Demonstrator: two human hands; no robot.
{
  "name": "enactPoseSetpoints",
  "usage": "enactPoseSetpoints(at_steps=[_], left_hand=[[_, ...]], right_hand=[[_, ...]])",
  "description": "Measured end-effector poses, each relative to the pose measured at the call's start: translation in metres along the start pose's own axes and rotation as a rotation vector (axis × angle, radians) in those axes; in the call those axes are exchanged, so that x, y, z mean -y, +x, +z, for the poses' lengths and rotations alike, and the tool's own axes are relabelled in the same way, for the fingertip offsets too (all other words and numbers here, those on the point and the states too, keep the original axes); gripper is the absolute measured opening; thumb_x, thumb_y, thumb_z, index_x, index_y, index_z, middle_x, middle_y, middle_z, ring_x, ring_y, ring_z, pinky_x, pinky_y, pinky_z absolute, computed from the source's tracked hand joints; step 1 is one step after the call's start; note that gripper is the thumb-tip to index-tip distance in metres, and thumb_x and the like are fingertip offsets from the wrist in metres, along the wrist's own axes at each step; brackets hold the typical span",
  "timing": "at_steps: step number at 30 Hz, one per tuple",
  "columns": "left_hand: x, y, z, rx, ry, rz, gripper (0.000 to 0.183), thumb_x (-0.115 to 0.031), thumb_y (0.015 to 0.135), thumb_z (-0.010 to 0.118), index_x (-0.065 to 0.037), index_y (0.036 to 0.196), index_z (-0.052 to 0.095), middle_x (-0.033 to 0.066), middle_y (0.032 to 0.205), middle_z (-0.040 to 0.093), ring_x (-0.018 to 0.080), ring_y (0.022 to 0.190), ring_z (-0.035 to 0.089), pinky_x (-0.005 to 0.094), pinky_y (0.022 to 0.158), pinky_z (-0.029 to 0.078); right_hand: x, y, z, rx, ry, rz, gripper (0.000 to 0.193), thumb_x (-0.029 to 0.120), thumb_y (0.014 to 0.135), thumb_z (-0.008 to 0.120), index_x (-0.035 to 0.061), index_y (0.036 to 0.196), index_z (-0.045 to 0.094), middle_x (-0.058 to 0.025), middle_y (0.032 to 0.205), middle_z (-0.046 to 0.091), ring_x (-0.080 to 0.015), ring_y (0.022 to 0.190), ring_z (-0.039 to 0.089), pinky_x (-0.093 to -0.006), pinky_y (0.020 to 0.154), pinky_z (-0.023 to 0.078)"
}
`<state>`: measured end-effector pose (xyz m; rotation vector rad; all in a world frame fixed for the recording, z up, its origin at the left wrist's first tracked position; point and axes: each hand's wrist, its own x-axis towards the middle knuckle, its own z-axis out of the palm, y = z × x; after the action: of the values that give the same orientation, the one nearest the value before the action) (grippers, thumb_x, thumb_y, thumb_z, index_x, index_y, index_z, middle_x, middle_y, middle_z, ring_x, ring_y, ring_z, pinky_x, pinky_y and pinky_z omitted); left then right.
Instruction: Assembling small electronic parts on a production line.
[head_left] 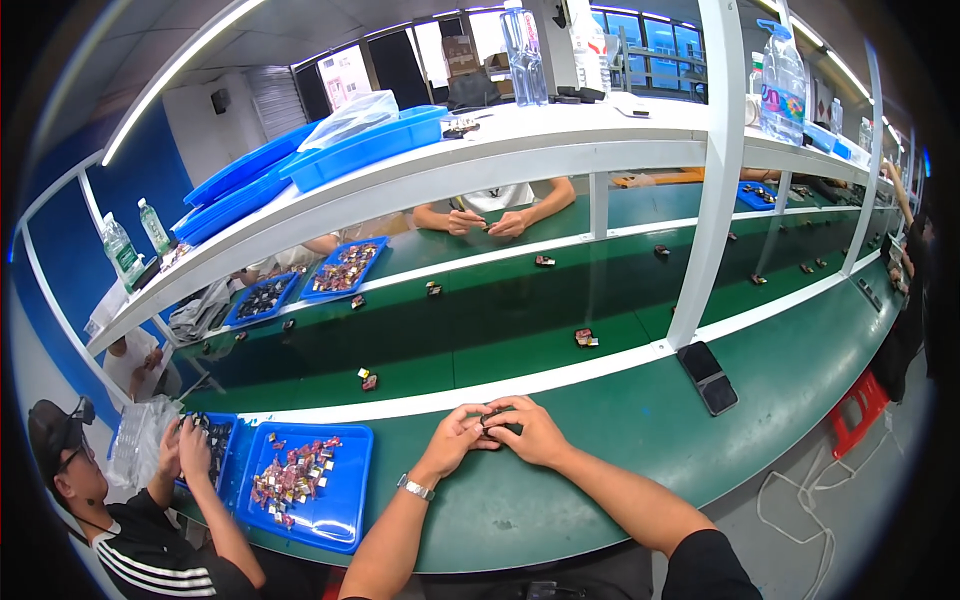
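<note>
Green bench curves across the near side, where a blue tray of red parts sits left, probably for easy reach. Left hand and right hand meet, fingers nearly closed around a small dark part; farther off, pieces lie spaced along the belt.

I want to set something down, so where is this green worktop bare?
Green worktop is bare between your right hand and the black phone, and just right of it. Left of your left hand, blue trays of small parts crowd it.
</note>
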<state>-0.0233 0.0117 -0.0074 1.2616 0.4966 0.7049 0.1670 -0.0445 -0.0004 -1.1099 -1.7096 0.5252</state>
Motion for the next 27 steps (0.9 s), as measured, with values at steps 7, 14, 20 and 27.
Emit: enactPoseSetpoints(at_steps=[7, 14, 20, 27], left_hand=[[0.000, -0.001, 0.002, -0.024, -0.015, -0.012, 0.028, -0.011, 0.099, 0.053, -0.002, 0.126, 0.047, 0.0145, 0.114, 0.062, 0.0225, 0.102, 0.065, 0.0360, 0.088, 0.058], [0.000, -0.003, 0.005, -0.035, -0.009, 0.017, 0.027, -0.012, 0.100, 0.052, -0.003, 0.125, 0.047, 0.0147, 0.112, 0.063, 0.0222, 0.101, 0.065, 0.0358, 0.088, 0.058], [0.005, -0.006, 0.004, -0.060, 0.006, 0.060, 0.024, -0.005, 0.100, 0.047, -0.001, 0.124, 0.047, 0.0187, 0.120, 0.060, 0.0229, 0.105, 0.064, 0.0359, 0.091, 0.057], [0.008, -0.006, 0.003, -0.050, -0.010, 0.052, 0.025, -0.005, 0.100, 0.047, -0.001, 0.125, 0.046, 0.0189, 0.122, 0.060, 0.0236, 0.107, 0.064, 0.0359, 0.092, 0.056]], right_hand=[[0.006, -0.002, 0.002, -0.046, -0.033, -0.002, 0.015, 0.011, 0.080, 0.071, 0.0103, 0.094, 0.075, -0.0058, 0.116, 0.066, -0.0275, 0.113, 0.057, -0.0381, 0.096, 0.047], [0.006, -0.001, 0.003, -0.040, -0.032, 0.027, 0.016, 0.010, 0.079, 0.071, 0.0106, 0.095, 0.076, -0.0063, 0.118, 0.066, -0.0284, 0.115, 0.056, -0.0387, 0.097, 0.047], [0.020, -0.006, 0.002, -0.036, -0.083, -0.037, 0.019, 0.008, 0.080, 0.071, 0.0100, 0.098, 0.075, -0.0073, 0.126, 0.062, -0.0282, 0.118, 0.054, -0.0382, 0.097, 0.049], [0.013, -0.008, 0.007, -0.071, -0.069, -0.023, 0.018, 0.006, 0.080, 0.070, 0.0094, 0.098, 0.074, -0.0076, 0.125, 0.062, -0.0292, 0.118, 0.054, -0.0387, 0.096, 0.049]])
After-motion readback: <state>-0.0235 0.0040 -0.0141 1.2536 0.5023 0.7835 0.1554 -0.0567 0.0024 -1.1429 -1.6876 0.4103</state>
